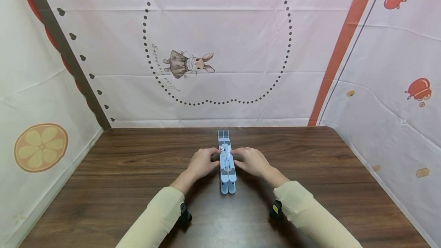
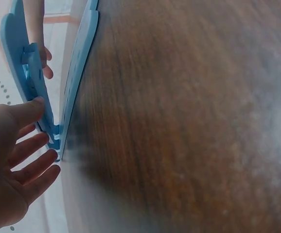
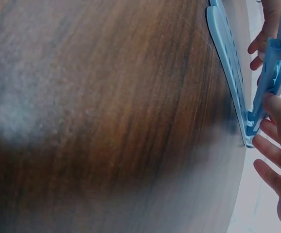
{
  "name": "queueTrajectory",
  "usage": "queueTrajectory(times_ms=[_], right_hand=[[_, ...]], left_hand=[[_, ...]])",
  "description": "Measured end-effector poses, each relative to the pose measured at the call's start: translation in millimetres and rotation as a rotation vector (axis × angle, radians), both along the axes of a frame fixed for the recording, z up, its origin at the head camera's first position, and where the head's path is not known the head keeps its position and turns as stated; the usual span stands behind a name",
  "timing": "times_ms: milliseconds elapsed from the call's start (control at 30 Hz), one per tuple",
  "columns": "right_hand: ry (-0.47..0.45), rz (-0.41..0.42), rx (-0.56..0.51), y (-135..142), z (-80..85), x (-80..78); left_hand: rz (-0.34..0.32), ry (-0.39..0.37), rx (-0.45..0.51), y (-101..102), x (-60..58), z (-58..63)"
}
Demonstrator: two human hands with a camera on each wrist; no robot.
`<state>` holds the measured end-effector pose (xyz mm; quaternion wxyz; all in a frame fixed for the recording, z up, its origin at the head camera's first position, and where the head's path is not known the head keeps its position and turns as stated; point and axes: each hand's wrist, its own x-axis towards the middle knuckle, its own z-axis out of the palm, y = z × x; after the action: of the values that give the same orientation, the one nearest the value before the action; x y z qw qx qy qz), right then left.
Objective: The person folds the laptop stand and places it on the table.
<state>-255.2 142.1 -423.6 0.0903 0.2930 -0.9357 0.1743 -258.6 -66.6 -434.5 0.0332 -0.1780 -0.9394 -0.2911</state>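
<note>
A light blue folding laptop stand (image 1: 225, 175) with dark grey pads rests on the table in the middle, its two long sides close together. Seen from the left wrist, its upper arm (image 2: 15, 53) is raised from the lower arm (image 2: 82, 53), making a narrow V hinged at the far end. My left hand (image 1: 203, 162) pinches the raised part from the left, thumb on its side and index finger further along. From the opposite side, my right hand (image 1: 253, 161) pinches it likewise. In both wrist views the other fingers are spread loosely beside the hinge end.
The dark wood-grain table (image 1: 138, 160) reaches back to a pale printed cloth (image 1: 241, 49) hung behind it. More cloth hangs along the left and right edges. A black wrist camera sits by each sleeve.
</note>
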Motion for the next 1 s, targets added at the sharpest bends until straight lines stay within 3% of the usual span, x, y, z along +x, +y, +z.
queueTrajectory(times_ms=[433, 867, 1000], right_hand=[[0.043, -0.002, 0.105, -2.4, -2.2, 2.4], [0.206, 0.042, 0.157, -5.1, -7.7, 3.6], [0.212, 0.034, 0.185, -5.4, -7.6, 3.3]], left_hand=[[-0.012, 0.056, -0.092, 2.4, 2.6, 2.3], [0.003, 0.082, -0.176, 6.9, 2.3, 0.9], [0.006, 0.083, -0.190, 8.4, 1.6, 1.0]])
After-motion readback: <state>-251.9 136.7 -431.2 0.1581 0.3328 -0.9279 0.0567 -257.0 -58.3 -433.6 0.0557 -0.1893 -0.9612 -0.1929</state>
